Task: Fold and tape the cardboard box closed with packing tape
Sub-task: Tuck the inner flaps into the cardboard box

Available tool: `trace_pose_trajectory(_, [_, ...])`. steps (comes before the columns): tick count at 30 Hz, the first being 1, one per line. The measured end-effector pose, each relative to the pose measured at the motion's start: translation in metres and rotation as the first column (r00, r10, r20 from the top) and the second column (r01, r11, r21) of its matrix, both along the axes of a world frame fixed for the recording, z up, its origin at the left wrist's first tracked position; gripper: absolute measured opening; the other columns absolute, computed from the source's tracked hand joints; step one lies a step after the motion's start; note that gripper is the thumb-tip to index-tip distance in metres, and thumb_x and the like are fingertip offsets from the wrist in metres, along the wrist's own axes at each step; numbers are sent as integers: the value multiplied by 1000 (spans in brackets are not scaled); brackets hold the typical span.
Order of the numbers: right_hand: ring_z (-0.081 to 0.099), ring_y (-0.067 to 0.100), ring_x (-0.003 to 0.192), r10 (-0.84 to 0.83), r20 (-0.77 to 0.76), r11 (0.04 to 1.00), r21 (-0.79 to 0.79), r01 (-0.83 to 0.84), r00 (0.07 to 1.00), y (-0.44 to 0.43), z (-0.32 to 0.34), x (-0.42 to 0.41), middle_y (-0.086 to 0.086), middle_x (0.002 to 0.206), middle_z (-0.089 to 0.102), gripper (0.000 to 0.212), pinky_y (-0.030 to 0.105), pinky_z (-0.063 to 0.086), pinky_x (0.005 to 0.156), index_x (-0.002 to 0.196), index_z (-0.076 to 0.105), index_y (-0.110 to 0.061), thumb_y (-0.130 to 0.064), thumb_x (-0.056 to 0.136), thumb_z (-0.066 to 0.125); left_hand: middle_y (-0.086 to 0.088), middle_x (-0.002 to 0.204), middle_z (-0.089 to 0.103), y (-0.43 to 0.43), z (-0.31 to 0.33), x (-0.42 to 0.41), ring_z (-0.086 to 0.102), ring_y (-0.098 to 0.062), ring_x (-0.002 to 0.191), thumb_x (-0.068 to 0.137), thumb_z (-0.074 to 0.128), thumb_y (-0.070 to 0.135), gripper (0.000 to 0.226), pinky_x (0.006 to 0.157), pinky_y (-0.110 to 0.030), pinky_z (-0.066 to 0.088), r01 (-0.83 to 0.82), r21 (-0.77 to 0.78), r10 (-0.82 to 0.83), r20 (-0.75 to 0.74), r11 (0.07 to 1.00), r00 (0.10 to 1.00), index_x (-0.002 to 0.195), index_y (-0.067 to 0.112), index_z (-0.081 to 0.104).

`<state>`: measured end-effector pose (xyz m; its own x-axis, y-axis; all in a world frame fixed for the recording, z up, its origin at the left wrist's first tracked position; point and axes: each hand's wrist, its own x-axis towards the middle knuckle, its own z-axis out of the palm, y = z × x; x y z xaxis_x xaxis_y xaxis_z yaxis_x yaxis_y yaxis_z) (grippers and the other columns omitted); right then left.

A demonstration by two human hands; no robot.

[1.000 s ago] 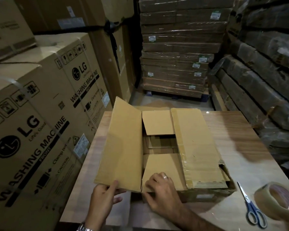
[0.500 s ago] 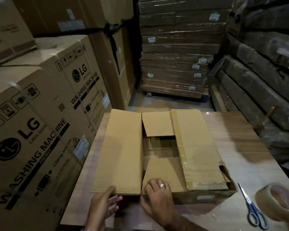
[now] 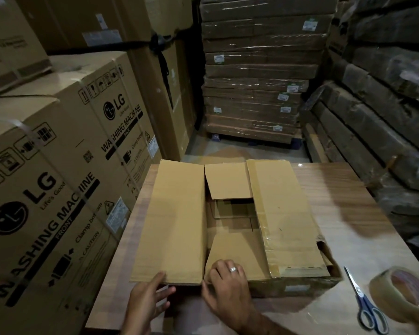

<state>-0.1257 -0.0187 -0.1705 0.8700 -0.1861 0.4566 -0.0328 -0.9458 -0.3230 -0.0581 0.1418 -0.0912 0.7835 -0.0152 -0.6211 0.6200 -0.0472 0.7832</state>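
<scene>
The brown cardboard box [image 3: 288, 213] fills the middle of the wood-grain table [image 3: 353, 209]. Its left long flap [image 3: 174, 221] lies spread outward, leaving only a narrow strip of tabletop before the tall printed washing-machine cartons [image 3: 58, 189] that wall off that side. Right of the box the tabletop lies bare down to the blue-handled scissors [image 3: 370, 308] and the translucent packing-tape roll [image 3: 402, 293]. An open gap [image 3: 232, 213] between the long flaps gives access from above.
</scene>
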Motion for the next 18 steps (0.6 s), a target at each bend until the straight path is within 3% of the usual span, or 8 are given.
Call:
trace_pose_trajectory(5, [54, 23, 73, 48, -32, 999, -22, -49, 998, -2, 0, -5, 1, 82, 56, 23, 34, 37, 71, 72, 56, -19, -40, 68, 66, -6, 85, 65, 1, 0, 1, 63, -25, 74, 96, 56, 12, 9, 61, -30, 41, 2, 2, -2, 3, 1000, 1000, 88, 13, 58])
trace_pose_trajectory(9, [52, 21, 74, 27, 28, 994, 101, -29, 999, -3, 4, -4, -2, 80, 55, 22, 34, 39, 68, 70, 55, -21, -38, 75, 67, -8, 85, 65, 1, -3, 1, 63, -24, 74, 96, 55, 13, 7, 61, -29, 41, 4, 4, -4, 15, 1000, 1000, 90, 11, 58])
trace_pose_trajectory(18, [55, 25, 70, 18, 8, 999, 31, -19, 1000, -1, -1, -2, 1, 78, 56, 19, 37, 41, 65, 67, 57, -18, -35, 70, 67, -9, 85, 64, 0, -4, 1, 62, -24, 72, 97, 54, 10, 9, 60, -29, 41, 4, 6, -4, 22, 1000, 1000, 89, 12, 57])
